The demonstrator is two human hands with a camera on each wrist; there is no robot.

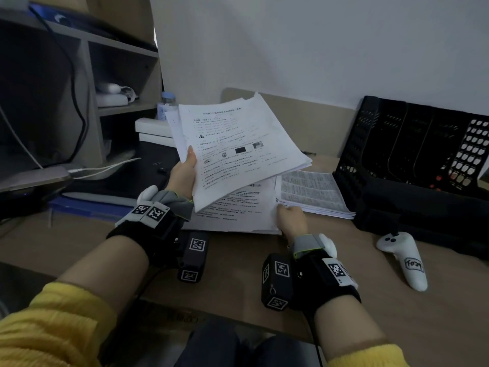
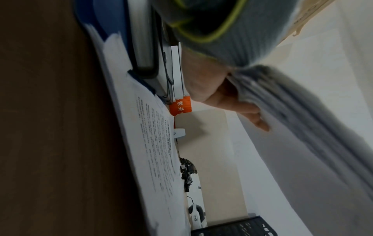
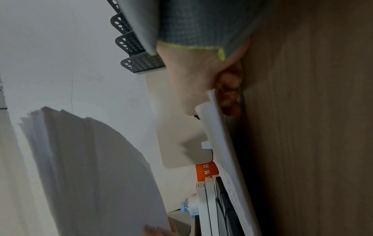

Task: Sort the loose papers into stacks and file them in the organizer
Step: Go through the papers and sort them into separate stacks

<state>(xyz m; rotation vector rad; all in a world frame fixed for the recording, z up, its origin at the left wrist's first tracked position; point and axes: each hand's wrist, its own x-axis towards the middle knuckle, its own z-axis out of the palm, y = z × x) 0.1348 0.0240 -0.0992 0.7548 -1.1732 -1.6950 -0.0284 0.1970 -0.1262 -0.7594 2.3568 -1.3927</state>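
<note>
White printed sheets, one thick sheaf: raised above the table, left hand gripping its near-left corner, thumb on top, fingers curled beneath.
Second stack: flat on the table; right hand pinching its right edge, fingers tucked under the sheets.
Third stack: flat, just beside the black organizer, which stands at the table's right rear, slots apparently empty.
White controller: near the organizer, idle.
Handling advice: square the raised sheaf before laying it down; lift the second stack whole, supporting it from below, so no sheets fan or slip.
</note>
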